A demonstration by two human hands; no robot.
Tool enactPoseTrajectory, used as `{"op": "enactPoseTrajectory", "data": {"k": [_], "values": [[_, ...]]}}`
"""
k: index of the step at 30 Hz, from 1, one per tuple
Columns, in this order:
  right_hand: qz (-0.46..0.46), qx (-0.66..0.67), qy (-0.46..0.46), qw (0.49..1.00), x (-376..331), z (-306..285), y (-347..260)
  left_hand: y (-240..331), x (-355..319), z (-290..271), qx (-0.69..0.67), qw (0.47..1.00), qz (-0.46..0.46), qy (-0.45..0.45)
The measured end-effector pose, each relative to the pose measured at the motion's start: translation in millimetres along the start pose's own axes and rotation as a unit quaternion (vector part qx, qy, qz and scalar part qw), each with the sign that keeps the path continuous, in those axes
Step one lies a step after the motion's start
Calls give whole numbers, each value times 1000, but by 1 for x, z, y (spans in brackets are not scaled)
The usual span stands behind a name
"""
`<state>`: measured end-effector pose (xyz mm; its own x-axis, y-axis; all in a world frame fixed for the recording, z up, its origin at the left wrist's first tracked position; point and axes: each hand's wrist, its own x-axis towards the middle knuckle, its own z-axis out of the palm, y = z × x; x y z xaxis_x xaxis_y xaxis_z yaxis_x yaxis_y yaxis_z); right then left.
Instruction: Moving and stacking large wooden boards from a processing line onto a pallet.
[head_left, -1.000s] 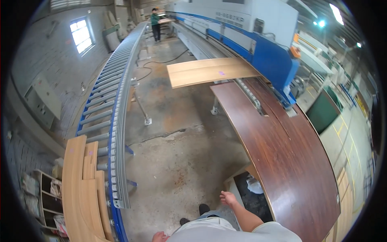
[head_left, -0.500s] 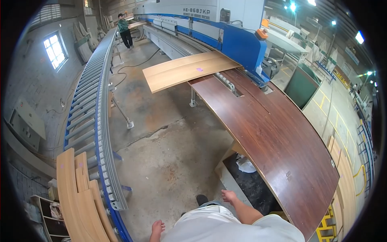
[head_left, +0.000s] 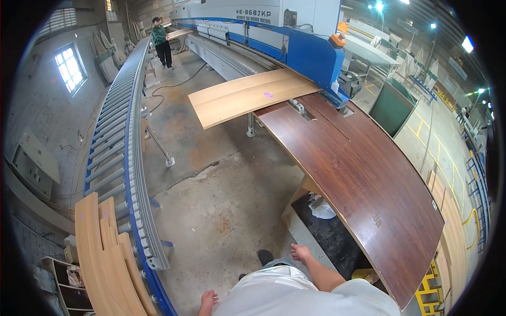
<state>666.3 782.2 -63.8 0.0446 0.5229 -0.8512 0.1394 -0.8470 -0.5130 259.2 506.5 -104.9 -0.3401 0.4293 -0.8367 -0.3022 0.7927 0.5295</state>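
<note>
My left hand [head_left: 209, 299] hangs low beside my white shirt, fingers loosely bent, holding nothing. My right hand [head_left: 300, 253] is held out in front of me, also bare, its fingers slightly apart. It is nearest to the brown wood-grain worktable [head_left: 363, 184] but does not touch it. A light wood panel [head_left: 237, 97] with a small pink sticker lies across the far end of that table, beside the blue end of a long machine [head_left: 311, 60]. Its left part juts out over the floor.
A roller conveyor [head_left: 108, 150] runs along the left. Several light wood strips [head_left: 100, 253] rest on its near end. Far off, a person in green [head_left: 161, 39] stands by the machine with a board. Under the table is a black-topped box [head_left: 327, 231] with a white bag.
The light wood panel has slid slightly nearer to me along the machine. The far person has shifted and straightened. My hands have barely moved.
</note>
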Motion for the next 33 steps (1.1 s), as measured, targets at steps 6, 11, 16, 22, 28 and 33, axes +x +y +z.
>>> {"op": "enactPoseTrajectory", "data": {"k": [6,11,16,22,28,33], "values": [[-14,-3,-9,1000,-6,6,-8,-7,-8,1,13,999,-23,24],[-27,2,-16,1000,-9,13,-12,-9,-8,1,11,1000,-15,18],[-38,73,-41,996,-16,21,-19,-17,-1,-5,-35,999,-19,4],[-65,154,-63,984,-32,27,-50,-11,-3,-6,-59,998,-24,23],[-99,237,-110,960,-23,31,-119,60,6,12,-114,993,22,24],[-132,256,-175,942,-3,32,-196,174,21,49,-129,987,94,25]]}}
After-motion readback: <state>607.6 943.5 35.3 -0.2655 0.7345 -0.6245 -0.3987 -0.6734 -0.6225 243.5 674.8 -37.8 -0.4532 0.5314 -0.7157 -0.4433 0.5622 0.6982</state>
